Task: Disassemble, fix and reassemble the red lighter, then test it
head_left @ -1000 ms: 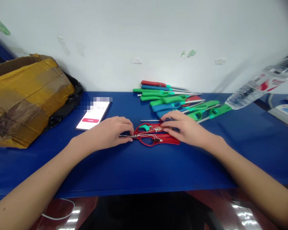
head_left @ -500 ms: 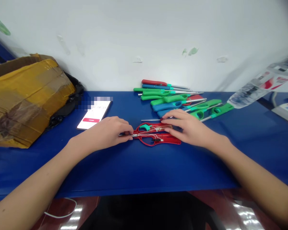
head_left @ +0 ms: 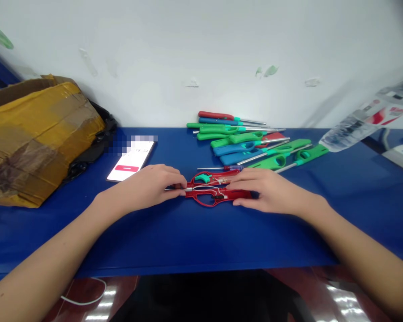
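A red stick lighter lies split open on the blue table, its two casing halves side by side, with thin white wires and a green trigger visible inside. My left hand pinches its metal tube at the left end, thumb against fingertips. My right hand spans the near casing half, fingers over its far edge and thumb along the near edge; the right ends of the casing are partly covered. Just behind the lighter lies a screwdriver with a dark, see-through handle and a thin shaft pointing left.
Behind my right hand is a pile of green, blue and red stick lighters. A lit phone lies left of centre, beside a taped cardboard box. A clear water bottle leans at the right, and a white wall bounds the back.
My right hand has come down and nearer, from above the far casing half onto the near one, uncovering the screwdriver's handle. My left hand keeps its pinch on the tube.
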`<action>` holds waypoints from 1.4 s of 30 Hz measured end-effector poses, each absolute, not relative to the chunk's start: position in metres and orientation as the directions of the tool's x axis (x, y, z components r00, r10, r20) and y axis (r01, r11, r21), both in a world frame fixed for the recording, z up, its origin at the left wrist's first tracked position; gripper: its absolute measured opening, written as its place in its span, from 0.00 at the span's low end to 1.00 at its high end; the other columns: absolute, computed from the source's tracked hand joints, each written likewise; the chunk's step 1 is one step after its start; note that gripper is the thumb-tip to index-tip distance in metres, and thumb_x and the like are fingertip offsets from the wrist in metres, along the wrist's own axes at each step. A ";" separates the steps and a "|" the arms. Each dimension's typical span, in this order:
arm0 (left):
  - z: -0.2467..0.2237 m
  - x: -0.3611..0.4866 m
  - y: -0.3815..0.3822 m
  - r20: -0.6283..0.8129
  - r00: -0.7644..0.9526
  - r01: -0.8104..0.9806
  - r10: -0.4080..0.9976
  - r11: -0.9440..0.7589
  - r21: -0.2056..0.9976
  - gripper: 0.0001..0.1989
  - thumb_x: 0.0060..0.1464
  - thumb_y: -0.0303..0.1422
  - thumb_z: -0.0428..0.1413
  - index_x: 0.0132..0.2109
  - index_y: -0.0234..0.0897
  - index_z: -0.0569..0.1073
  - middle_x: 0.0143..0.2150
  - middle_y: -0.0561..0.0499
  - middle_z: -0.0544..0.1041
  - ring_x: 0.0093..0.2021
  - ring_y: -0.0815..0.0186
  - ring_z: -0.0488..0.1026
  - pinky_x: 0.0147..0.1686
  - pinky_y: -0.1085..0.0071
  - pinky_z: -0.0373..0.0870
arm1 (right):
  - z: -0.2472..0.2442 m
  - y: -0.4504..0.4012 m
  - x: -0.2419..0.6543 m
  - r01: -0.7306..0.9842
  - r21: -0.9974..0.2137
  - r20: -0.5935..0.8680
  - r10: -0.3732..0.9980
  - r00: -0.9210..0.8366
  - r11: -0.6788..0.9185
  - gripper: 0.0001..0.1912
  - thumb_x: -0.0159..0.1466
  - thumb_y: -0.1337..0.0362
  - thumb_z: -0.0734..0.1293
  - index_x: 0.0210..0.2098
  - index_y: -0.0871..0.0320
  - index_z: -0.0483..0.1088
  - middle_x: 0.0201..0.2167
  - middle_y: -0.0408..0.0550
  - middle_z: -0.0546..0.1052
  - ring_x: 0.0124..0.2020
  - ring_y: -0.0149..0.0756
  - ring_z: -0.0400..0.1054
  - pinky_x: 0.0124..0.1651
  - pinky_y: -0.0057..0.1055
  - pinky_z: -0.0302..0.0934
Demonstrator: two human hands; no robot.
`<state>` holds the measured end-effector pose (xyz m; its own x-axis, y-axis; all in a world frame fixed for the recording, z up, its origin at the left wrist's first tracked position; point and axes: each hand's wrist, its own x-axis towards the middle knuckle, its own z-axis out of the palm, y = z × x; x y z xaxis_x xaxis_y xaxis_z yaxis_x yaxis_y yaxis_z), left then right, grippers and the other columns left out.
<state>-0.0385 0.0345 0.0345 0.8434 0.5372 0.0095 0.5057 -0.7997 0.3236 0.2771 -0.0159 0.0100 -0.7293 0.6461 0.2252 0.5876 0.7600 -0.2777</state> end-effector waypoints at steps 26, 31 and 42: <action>0.031 -0.037 0.037 0.041 0.840 0.485 0.542 -0.782 0.391 0.11 0.63 0.39 0.54 0.44 0.40 0.80 0.37 0.50 0.79 0.34 0.66 0.75 0.34 0.72 0.69 | 0.008 -0.016 0.275 0.590 -0.271 0.249 0.648 -0.720 0.760 0.16 0.64 0.60 0.69 0.52 0.54 0.76 0.50 0.52 0.79 0.51 0.44 0.75 0.54 0.41 0.70; 0.028 -0.039 0.037 0.071 0.856 0.460 0.511 -0.818 0.346 0.13 0.65 0.39 0.53 0.44 0.41 0.81 0.39 0.49 0.79 0.35 0.66 0.76 0.35 0.71 0.70 | 0.007 -0.016 0.275 0.593 -0.287 0.240 0.655 -0.716 0.753 0.17 0.65 0.60 0.69 0.52 0.55 0.75 0.51 0.52 0.79 0.51 0.45 0.74 0.55 0.42 0.69; 0.026 -0.035 0.026 0.069 0.861 0.484 0.505 -0.852 0.198 0.18 0.68 0.36 0.47 0.39 0.39 0.81 0.40 0.48 0.80 0.35 0.65 0.76 0.36 0.70 0.69 | 0.005 -0.016 0.274 0.591 -0.311 0.269 0.666 -0.696 0.744 0.15 0.64 0.61 0.70 0.49 0.54 0.77 0.47 0.53 0.80 0.48 0.44 0.75 0.53 0.41 0.71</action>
<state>-0.0354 0.0256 0.0260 0.8606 0.5045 0.0688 0.4838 -0.8524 0.1983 0.2743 -0.0163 0.0053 -0.6960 0.6657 0.2691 0.5914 0.7440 -0.3109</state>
